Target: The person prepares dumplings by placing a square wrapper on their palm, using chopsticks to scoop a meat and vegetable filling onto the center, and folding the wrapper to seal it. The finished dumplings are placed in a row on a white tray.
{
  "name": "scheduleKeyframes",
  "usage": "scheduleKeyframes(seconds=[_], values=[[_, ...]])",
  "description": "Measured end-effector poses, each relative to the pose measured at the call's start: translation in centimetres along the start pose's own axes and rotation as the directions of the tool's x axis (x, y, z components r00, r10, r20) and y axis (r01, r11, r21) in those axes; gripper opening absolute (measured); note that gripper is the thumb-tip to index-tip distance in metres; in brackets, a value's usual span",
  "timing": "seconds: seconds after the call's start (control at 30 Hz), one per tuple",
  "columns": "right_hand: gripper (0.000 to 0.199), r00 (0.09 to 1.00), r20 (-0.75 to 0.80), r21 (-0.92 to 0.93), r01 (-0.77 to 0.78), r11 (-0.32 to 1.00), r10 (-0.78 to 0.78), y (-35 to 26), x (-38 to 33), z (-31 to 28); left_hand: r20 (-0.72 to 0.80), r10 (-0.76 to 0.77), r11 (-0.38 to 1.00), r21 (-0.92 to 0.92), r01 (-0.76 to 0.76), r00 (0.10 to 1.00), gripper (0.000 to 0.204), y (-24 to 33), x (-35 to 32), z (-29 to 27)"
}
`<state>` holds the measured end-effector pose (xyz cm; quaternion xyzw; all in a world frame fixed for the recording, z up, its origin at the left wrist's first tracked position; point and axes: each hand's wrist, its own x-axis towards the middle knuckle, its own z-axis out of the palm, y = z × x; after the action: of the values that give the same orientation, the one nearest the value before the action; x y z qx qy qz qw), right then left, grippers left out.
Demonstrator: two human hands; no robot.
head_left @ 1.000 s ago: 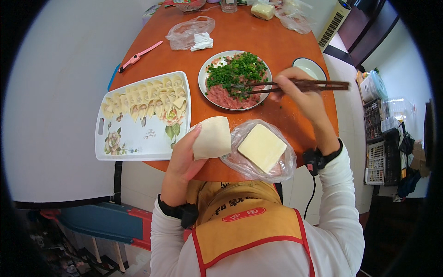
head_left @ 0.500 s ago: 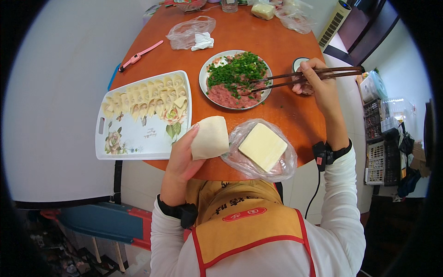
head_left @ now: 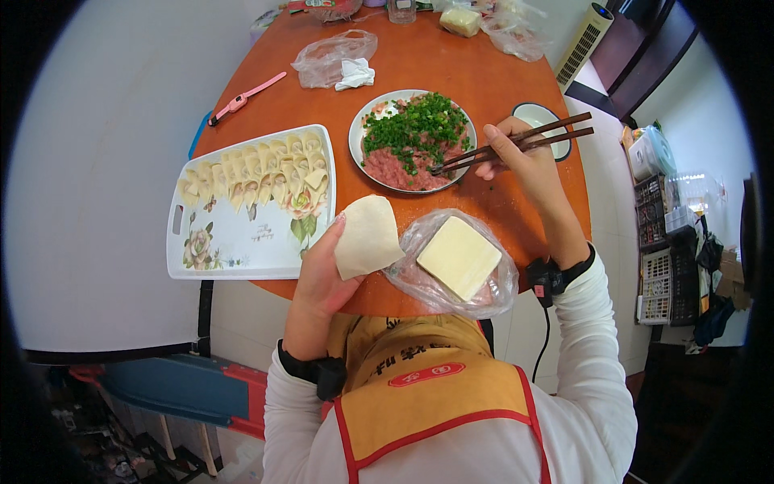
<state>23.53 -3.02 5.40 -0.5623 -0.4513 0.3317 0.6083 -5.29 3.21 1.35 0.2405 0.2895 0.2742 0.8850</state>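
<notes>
A square wonton wrapper lies across the fingers of my left hand, which grips it by its left edge. With my right hand I hold dark chopsticks; their tips touch the minced meat beside a heap of chopped green onion. Both fillings lie on a white plate with a dark rim. Nearer me, a stack of wrappers rests on a clear plastic bag. Folded wontons line the far part of a flowered white tray at left.
A small white bowl stands behind my right hand. Farther back are a pink watch, a crumpled plastic bag, a white tissue, a glass jar and another pack of wrappers.
My right hand has moved left and toward me, bringing the chopsticks together with their tips in the meat. The small bowl behind it shows more. My left hand stays nearly still.
</notes>
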Motion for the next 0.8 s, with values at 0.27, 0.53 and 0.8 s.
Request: scheduleKeyframes(seconds=[0.27, 0.53, 0.8], values=[[0.023, 0.990, -0.120, 0.139, 0.092, 0.986, -0.075, -0.7, 0.5, -0.8, 0.038, 0.012, 1.000, 0.014, -0.013, 0.999, 0.041, 0.2, 0.0, 0.0], [0.022, 0.988, -0.141, 0.128, 0.085, 0.988, -0.067, -1.3, 0.0, -2.2, 0.044, 0.025, 0.999, -0.038, -0.023, 0.999, 0.042, 0.3, 0.1, 0.5], [0.020, 0.994, -0.111, 0.131, 0.011, 0.991, 0.004, 1.0, 0.2, 0.5, 0.111, 0.023, 0.999, -0.049, -0.018, 0.994, 0.044, 0.1, 0.3, 0.6]])
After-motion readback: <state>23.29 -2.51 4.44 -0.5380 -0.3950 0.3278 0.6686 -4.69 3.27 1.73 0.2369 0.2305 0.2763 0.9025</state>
